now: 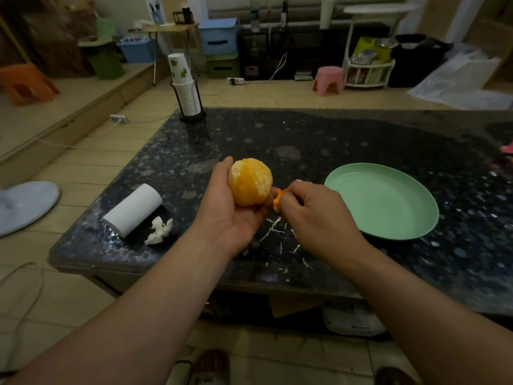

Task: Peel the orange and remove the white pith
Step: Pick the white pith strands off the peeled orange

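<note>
Dim indoor light falls on a dark speckled table standing on beige floor tiles. At far left, an orange stool sits on a raised wooden platform. A pink stool, a white tiered rack, blue storage bins and a small wooden side table stand at the far side.

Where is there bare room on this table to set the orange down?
The far half of the table, between the cup stack and the green plate, is bare; the plate holds nothing too. Crowded: pith strands litter the near middle, and the paper roll with crumpled tissue sits at the near left.
</note>
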{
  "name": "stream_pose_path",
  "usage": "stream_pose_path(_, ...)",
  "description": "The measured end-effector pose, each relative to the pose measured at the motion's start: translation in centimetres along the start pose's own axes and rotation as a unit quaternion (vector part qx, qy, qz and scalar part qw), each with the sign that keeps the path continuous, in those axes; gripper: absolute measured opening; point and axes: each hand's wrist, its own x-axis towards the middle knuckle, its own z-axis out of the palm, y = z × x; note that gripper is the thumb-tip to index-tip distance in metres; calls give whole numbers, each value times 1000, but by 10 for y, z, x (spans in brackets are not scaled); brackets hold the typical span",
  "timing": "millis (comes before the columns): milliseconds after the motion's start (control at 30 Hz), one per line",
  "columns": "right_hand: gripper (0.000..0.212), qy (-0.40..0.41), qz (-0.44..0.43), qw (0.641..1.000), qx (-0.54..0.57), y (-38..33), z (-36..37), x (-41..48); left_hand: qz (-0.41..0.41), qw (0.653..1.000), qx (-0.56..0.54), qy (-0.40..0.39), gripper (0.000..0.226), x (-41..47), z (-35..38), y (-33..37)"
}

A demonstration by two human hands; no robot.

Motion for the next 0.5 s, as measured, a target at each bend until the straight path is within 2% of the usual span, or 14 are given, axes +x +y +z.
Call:
stream_pose_path(33, 27, -14, 10, 1000, -22, 2, 0, 1, -10, 1000, -8, 0, 68, 1, -2, 1)
stream_pose_path(133, 13, -37, 16, 996, -82, 4, 0, 1, -21, 1000, -10, -2, 67, 2, -6, 2)
stream_pose_path(233, 28, -13, 13, 995, -98, 3, -2, 2, -20, 1000, -8, -1, 65, 1, -7, 2)
stream_pose_path(333, 4, 25, -20, 999, -17, -3, -5, 3, -15, 1000, 0, -1, 62, 1, -7, 1)
stream_pose_path(400, 9, 41, -52, 997, 33, -8, -7, 2, -6, 1000, 20, -3, 56, 2, -7, -1)
stream_pose_path(500, 9, 55, -83, 994, 40, -14, -8, -1, 3, 999, 50, -13, 52, 2, -6, -3)
